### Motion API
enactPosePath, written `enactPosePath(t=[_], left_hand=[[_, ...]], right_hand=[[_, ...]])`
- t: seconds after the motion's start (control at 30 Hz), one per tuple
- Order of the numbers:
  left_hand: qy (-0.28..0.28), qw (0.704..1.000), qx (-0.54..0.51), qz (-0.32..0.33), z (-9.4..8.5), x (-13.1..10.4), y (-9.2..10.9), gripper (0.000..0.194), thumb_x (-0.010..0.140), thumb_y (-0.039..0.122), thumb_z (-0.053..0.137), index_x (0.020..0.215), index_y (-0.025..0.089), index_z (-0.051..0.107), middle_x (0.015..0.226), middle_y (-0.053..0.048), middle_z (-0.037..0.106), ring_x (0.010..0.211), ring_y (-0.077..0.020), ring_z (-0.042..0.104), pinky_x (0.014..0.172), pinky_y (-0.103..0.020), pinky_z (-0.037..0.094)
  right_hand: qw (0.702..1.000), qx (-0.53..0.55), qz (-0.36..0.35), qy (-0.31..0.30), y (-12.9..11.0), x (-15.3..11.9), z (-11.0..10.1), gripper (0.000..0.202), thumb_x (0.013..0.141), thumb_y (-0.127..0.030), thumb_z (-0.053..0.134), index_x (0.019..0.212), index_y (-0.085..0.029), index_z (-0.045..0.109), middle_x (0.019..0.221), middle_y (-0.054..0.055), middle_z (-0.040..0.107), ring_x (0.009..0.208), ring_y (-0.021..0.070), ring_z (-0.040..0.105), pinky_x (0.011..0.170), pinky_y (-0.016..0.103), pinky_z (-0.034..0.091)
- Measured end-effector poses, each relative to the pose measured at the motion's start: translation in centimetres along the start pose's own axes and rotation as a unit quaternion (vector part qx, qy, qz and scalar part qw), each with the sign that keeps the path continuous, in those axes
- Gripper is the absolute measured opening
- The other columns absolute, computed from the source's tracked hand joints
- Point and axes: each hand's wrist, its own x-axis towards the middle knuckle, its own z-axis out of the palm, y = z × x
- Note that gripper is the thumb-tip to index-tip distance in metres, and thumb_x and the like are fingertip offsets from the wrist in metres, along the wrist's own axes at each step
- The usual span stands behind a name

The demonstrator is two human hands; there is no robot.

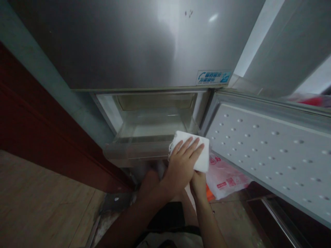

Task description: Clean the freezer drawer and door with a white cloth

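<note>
At far left, a red-brown panel [51,124], next to a tiled floor [49,199]. Next, a refrigerator [124,44], silver upper door shut; below, an open compartment with clear drawer [139,151] pulled out. Before the drawer's right end, left hand [182,163] laid flat, fingers extended, across a white bundle [203,156], apparently folded cloth, with loose threads along left edge. At the bundle's lower edge, right hand [198,184], fingers hidden; unable to tell whether gripping. Above, at the upper door's lower right corner, a sticker [213,77] with blue lettering, apparently Chinese, too blurred to read. Farther right, a plastic bag [227,177], printed red: one character resembling 好, smaller boxed text illegible. At far right, lower door [269,150] swung open, inner face dimpled.
</note>
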Motion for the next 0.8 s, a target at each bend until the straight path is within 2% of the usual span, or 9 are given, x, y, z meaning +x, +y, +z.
enactPosePath(t=[0.13, 0.27, 0.37, 0.47, 0.53, 0.57, 0.63, 0.7, 0.8], left_hand=[[0.028, 0.995, -0.004, -0.092, -1.4, -4.3, -3.4, 0.049, 0.091, 0.021, 0.036, 0.139, 0.025, 0.038, 0.148, 0.001, 0.040, 0.138, -0.0182, 0.031, 0.114, -0.041, 0.021], [0.093, 0.980, 0.019, -0.173, -2.9, -8.7, -7.3, 0.051, 0.086, 0.018, 0.035, 0.136, 0.021, 0.042, 0.144, -0.007, 0.045, 0.138, -0.0223, 0.030, 0.113, -0.048, 0.020], [0.152, 0.960, 0.041, -0.232, -4.0, -11.3, -9.9, 0.055, 0.084, 0.013, 0.032, 0.138, 0.020, 0.040, 0.146, -0.010, 0.042, 0.141, -0.0238, 0.025, 0.114, -0.051, 0.017], [0.199, 0.944, 0.048, -0.258, -4.3, -12.8, -11.5, 0.059, 0.085, 0.011, 0.031, 0.143, 0.022, 0.032, 0.151, -0.009, 0.033, 0.143, -0.0249, 0.019, 0.115, -0.054, 0.013], [0.214, 0.939, 0.046, -0.266, -3.9, -13.1, -11.9, 0.060, 0.087, 0.010, 0.030, 0.145, 0.024, 0.027, 0.153, -0.007, 0.028, 0.143, -0.0239, 0.016, 0.116, -0.054, 0.011], [0.216, 0.937, 0.045, -0.269, -3.6, -13.1, -11.8, 0.060, 0.087, 0.010, 0.029, 0.145, 0.025, 0.025, 0.154, -0.006, 0.026, 0.144, -0.0230, 0.014, 0.116, -0.054, 0.011], [0.223, 0.938, 0.047, -0.263, -2.7, -12.6, -11.4, 0.060, 0.088, 0.011, 0.030, 0.146, 0.026, 0.023, 0.155, -0.005, 0.024, 0.144, -0.0221, 0.012, 0.116, -0.053, 0.009], [0.221, 0.945, 0.046, -0.237, -1.8, -11.9, -10.3, 0.058, 0.089, 0.013, 0.030, 0.145, 0.024, 0.025, 0.154, -0.008, 0.026, 0.144, -0.0230, 0.013, 0.116, -0.053, 0.009], [0.177, 0.964, 0.025, -0.197, -0.7, -10.2, -7.6, 0.055, 0.089, 0.016, 0.032, 0.143, 0.019, 0.031, 0.149, -0.011, 0.037, 0.143, -0.0244, 0.018, 0.115, -0.053, 0.010]], right_hand=[[0.992, 0.082, 0.069, -0.063, 0.2, -0.3, -0.8, 0.029, 0.073, -0.032, 0.068, 0.095, -0.014, 0.068, 0.093, 0.009, 0.071, 0.084, 0.0210, 0.066, 0.079, 0.036, 0.053], [0.990, 0.090, 0.071, -0.082, 0.0, -0.4, -0.9, 0.029, 0.079, -0.035, 0.067, 0.100, -0.016, 0.067, 0.097, 0.011, 0.070, 0.082, 0.0206, 0.068, 0.080, 0.038, 0.054], [0.999, 0.033, 0.030, -0.025, 0.1, -0.5, -1.9, 0.028, 0.079, -0.036, 0.066, 0.100, -0.017, 0.067, 0.091, 0.009, 0.070, 0.079, 0.0196, 0.067, 0.078, 0.036, 0.054], [0.992, -0.044, -0.073, 0.096, 0.5, -0.3, -3.1, 0.026, 0.079, -0.035, 0.067, 0.098, -0.017, 0.066, 0.091, 0.008, 0.066, 0.083, 0.0179, 0.063, 0.081, 0.035, 0.052], [0.973, -0.076, -0.149, 0.160, 0.7, 0.2, -3.6, 0.031, 0.078, -0.032, 0.068, 0.106, -0.018, 0.063, 0.106, 0.009, 0.061, 0.095, 0.0182, 0.060, 0.089, 0.036, 0.048], [0.965, -0.088, -0.179, 0.170, 0.9, 0.4, -3.8, 0.038, 0.077, -0.031, 0.068, 0.112, -0.019, 0.060, 0.115, 0.009, 0.057, 0.104, 0.0192, 0.057, 0.094, 0.038, 0.046], [0.961, -0.116, -0.204, 0.144, 1.3, 0.9, -3.8, 0.053, 0.076, -0.030, 0.069, 0.126, -0.022, 0.051, 0.130, 0.010, 0.047, 0.120, 0.0216, 0.047, 0.103, 0.041, 0.039], [0.970, -0.133, -0.181, 0.090, 1.9, 1.2, -3.6, 0.067, 0.076, -0.031, 0.069, 0.136, -0.023, 0.042, 0.140, 0.011, 0.038, 0.130, 0.0238, 0.038, 0.108, 0.044, 0.034], [0.987, -0.110, -0.108, 0.043, 2.7, 1.2, -3.2, 0.080, 0.074, -0.035, 0.069, 0.143, -0.023, 0.030, 0.147, 0.013, 0.030, 0.132, 0.0261, 0.035, 0.107, 0.046, 0.034]])
